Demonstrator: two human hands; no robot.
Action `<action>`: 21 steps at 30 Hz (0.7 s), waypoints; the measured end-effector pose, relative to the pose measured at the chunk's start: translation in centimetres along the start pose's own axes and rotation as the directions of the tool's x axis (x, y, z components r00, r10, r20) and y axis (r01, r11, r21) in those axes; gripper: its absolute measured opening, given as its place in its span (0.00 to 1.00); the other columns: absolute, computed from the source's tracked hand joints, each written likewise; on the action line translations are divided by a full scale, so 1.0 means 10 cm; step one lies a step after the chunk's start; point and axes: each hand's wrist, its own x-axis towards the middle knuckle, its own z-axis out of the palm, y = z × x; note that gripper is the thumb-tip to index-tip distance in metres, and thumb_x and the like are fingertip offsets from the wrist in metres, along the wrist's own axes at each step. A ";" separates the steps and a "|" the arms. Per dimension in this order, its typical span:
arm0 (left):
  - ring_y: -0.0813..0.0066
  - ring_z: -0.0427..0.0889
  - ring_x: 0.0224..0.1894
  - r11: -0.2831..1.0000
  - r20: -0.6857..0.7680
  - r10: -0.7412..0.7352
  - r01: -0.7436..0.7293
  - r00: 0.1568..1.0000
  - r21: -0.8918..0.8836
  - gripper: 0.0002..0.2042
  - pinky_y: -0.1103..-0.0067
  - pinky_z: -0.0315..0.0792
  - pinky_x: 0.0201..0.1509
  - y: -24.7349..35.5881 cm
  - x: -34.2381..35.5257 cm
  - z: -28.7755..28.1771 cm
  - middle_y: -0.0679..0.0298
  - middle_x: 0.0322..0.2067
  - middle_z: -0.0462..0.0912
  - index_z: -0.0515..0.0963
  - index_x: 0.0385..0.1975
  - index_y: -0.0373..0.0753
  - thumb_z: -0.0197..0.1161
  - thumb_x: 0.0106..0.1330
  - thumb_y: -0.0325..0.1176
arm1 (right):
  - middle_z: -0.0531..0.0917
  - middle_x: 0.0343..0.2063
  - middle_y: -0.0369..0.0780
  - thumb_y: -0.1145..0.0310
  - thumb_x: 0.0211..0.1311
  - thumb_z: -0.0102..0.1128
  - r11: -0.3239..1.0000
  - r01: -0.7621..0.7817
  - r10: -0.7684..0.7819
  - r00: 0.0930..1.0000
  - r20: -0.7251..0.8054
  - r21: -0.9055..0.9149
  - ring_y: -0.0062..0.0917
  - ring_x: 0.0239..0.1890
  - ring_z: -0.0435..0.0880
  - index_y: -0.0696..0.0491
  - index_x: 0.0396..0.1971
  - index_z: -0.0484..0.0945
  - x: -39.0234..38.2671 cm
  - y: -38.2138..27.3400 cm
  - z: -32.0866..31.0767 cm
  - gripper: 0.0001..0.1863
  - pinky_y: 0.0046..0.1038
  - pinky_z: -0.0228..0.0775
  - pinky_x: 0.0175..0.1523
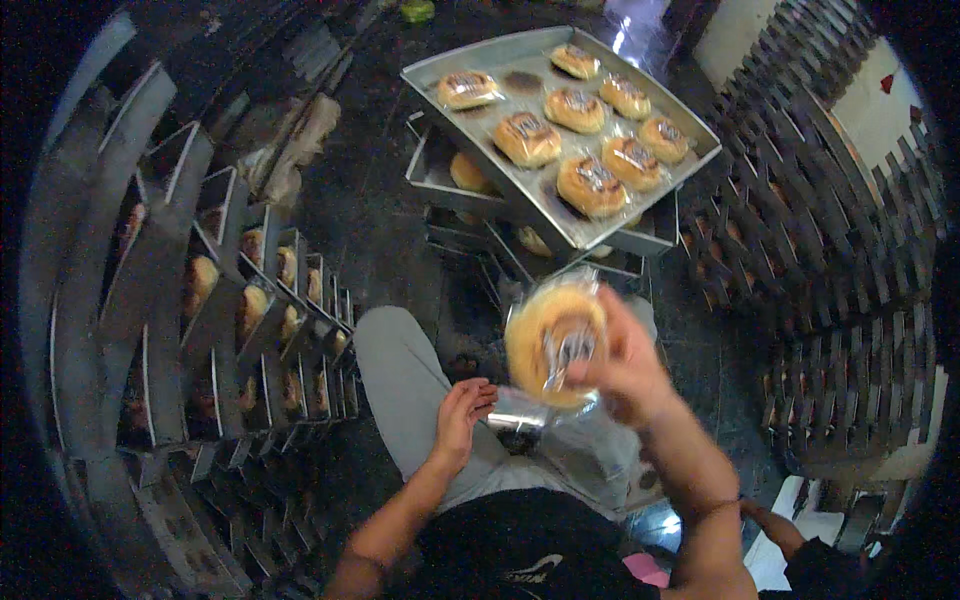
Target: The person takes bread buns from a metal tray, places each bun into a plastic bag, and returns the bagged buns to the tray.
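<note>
We see the right hand (625,365) clamped on a bagged round bun (555,340), the tray (440,75) at twelve o'clock beyond it, the left hand (460,415) loosely open, farther off.

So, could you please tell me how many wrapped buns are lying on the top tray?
8 on the top tray: one at the far corner, three along the right edge, three down the middle, one at the left. More sit hidden on trays beneath.

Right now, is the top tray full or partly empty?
Partly empty: the top tray holds eight wrapped buns, with bare metal showing between them.
</note>
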 end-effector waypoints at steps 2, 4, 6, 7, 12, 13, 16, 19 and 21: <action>0.63 0.81 0.52 0.999 -0.009 0.038 -0.037 0.999 0.038 0.16 0.66 0.73 0.58 -0.01 0.05 -0.16 0.56 0.50 0.81 0.75 0.53 0.36 0.56 0.74 0.40 | 0.81 0.54 0.41 0.64 0.54 0.72 0.996 0.076 -0.073 0.996 0.058 -0.042 0.30 0.54 0.82 0.56 0.63 0.67 0.56 -0.48 0.04 0.37 0.34 0.74 0.61; 0.63 0.82 0.51 0.996 -0.039 0.069 -0.067 0.997 0.058 0.16 0.67 0.74 0.58 0.08 0.02 -0.12 0.54 0.50 0.81 0.75 0.53 0.35 0.56 0.74 0.40 | 0.81 0.52 0.41 0.61 0.60 0.68 0.985 0.166 -0.169 0.983 0.076 0.040 0.29 0.54 0.81 0.56 0.62 0.68 1.25 -0.94 0.03 0.32 0.33 0.75 0.57; 0.64 0.82 0.50 0.996 -0.014 0.070 -0.069 0.997 0.062 0.16 0.68 0.75 0.57 0.15 -0.01 0.03 0.53 0.50 0.81 0.75 0.53 0.34 0.57 0.73 0.39 | 0.81 0.50 0.42 0.62 0.63 0.66 0.963 0.269 -0.271 0.952 -0.145 -0.036 0.28 0.52 0.81 0.58 0.62 0.68 1.62 -0.98 -0.23 0.31 0.32 0.76 0.53; 0.64 0.82 0.50 0.995 -0.011 0.085 -0.084 0.996 0.060 0.16 0.68 0.75 0.57 0.19 -0.07 0.04 0.53 0.50 0.81 0.75 0.53 0.34 0.57 0.73 0.39 | 0.82 0.49 0.43 0.62 0.63 0.65 0.938 0.289 -0.336 0.896 -0.289 -0.191 0.28 0.50 0.82 0.59 0.62 0.68 1.77 -0.84 -0.40 0.31 0.32 0.76 0.51; 0.67 0.82 0.49 0.993 -0.100 0.118 -0.115 0.988 0.038 0.16 0.72 0.76 0.57 0.11 -0.17 -0.33 0.54 0.49 0.82 0.75 0.53 0.33 0.58 0.73 0.37 | 0.74 0.55 0.45 0.75 0.57 0.70 0.460 0.443 -0.852 0.464 -0.243 -0.769 0.32 0.55 0.75 0.59 0.64 0.62 0.87 0.00 -0.14 0.36 0.36 0.66 0.64; 0.68 0.82 0.49 0.996 -0.137 0.090 -0.090 0.986 0.007 0.15 0.74 0.75 0.57 0.06 -0.14 -0.39 0.56 0.48 0.82 0.75 0.53 0.34 0.58 0.73 0.36 | 0.72 0.57 0.46 0.74 0.57 0.71 0.439 0.413 -0.879 0.383 -0.285 -0.798 0.33 0.57 0.73 0.58 0.66 0.59 0.70 0.29 -0.21 0.39 0.37 0.65 0.64; 0.71 0.82 0.49 0.992 -0.121 0.092 -0.080 0.988 0.099 0.14 0.76 0.75 0.56 0.15 -0.13 -0.31 0.57 0.47 0.83 0.76 0.53 0.35 0.59 0.74 0.35 | 0.74 0.54 0.44 0.65 0.60 0.70 0.928 0.338 -0.341 0.593 -0.730 -0.159 0.31 0.53 0.75 0.56 0.65 0.59 0.71 0.47 -0.23 0.38 0.39 0.68 0.57; 0.72 0.82 0.49 0.949 0.020 0.167 -0.167 0.986 0.266 0.14 0.77 0.75 0.55 0.38 -0.06 -0.07 0.58 0.48 0.83 0.76 0.53 0.35 0.59 0.74 0.36 | 0.78 0.49 0.43 0.63 0.61 0.67 0.936 0.217 -0.031 0.834 -0.550 0.276 0.31 0.49 0.80 0.58 0.59 0.64 0.93 0.44 -0.39 0.31 0.45 0.74 0.53; 0.72 0.81 0.49 0.909 0.128 0.237 -0.267 0.963 0.321 0.15 0.77 0.74 0.55 0.55 0.05 0.12 0.59 0.48 0.83 0.76 0.53 0.35 0.59 0.74 0.38 | 0.79 0.48 0.42 0.66 0.61 0.65 0.971 0.196 -0.090 0.831 -0.549 0.137 0.32 0.49 0.81 0.59 0.57 0.66 1.00 0.30 -0.24 0.27 0.45 0.77 0.52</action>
